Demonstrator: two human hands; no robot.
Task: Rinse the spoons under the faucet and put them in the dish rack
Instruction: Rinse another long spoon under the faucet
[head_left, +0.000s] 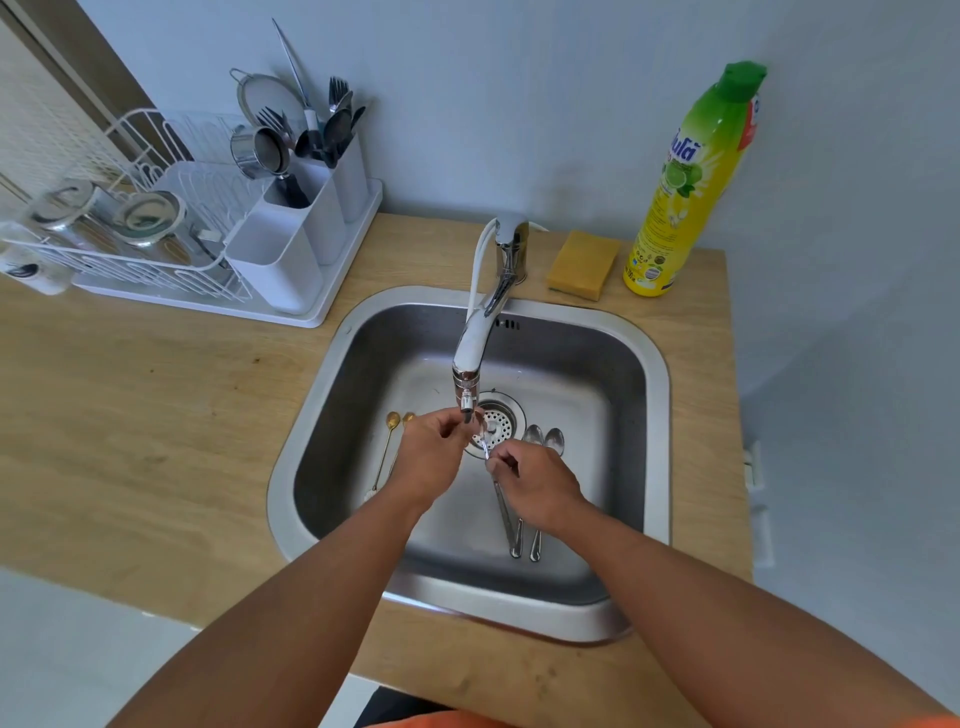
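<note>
Both grips, left hand (434, 449) and right hand (540, 483), pinch one wet spoon (485, 451) under the faucet (475, 348); you'll likely find it light, stiff and slippery, so hold its handle firmly.

both my forearms reach forward, converging at center. left hand (431, 452) palm down, fingers curled in a pinch at the tips. right hand (537, 491) just beside it, slightly nearer me, fingers curled, thumb and index pinching. wrists straight, fingertips nearly meeting.
</note>
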